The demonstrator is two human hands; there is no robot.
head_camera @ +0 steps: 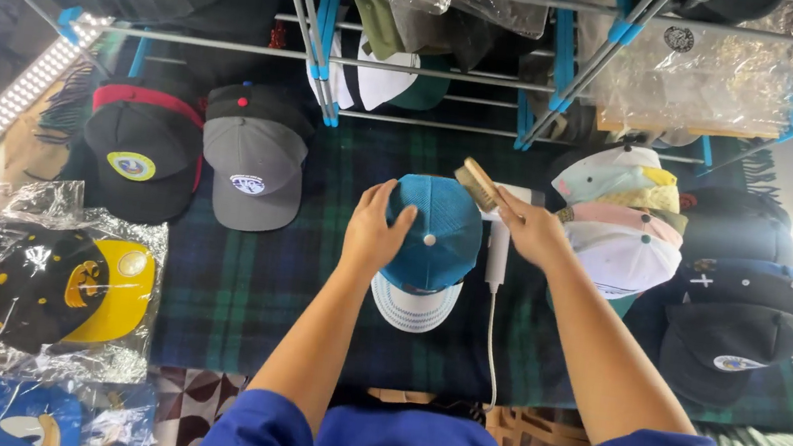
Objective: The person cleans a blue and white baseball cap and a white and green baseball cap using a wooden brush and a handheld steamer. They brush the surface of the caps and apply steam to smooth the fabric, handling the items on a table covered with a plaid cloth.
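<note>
A bench [235,304] draped in a dark green and navy plaid blanket [308,283] filled most of the view, with a metal rack [415,69] of grey rods and blue joints rising along its far edge. Clear plastic bags [697,73] and more caps hung from that rack. The blue cap [436,233] sat near the middle of the blanket, its white-striped brim toward the person.

Left of the blue cap lay a grey cap [254,170], and beyond that a black cap with a red band [144,147]. Further left still, at the bench's edge, a strip of white lights [8,105] ran diagonally, and a bagged black and yellow cap [76,290] lay nearer the person. Right of the blue cap stood a stack of pale caps [624,216], white, pink and cream, and past it several dark caps [732,325] on the blanket's fringed end. The room beyond was dim, with a pale wall to the right.

The left hand [373,230] was spread over the left side of the blue cap's crown, fingers curved against it. The right hand [532,230] was closed around a wooden brush [477,183], which touched the crown's far right edge. A white corded device [498,251] lay just right of the blue cap, its cord [491,356] running toward the person.
</note>
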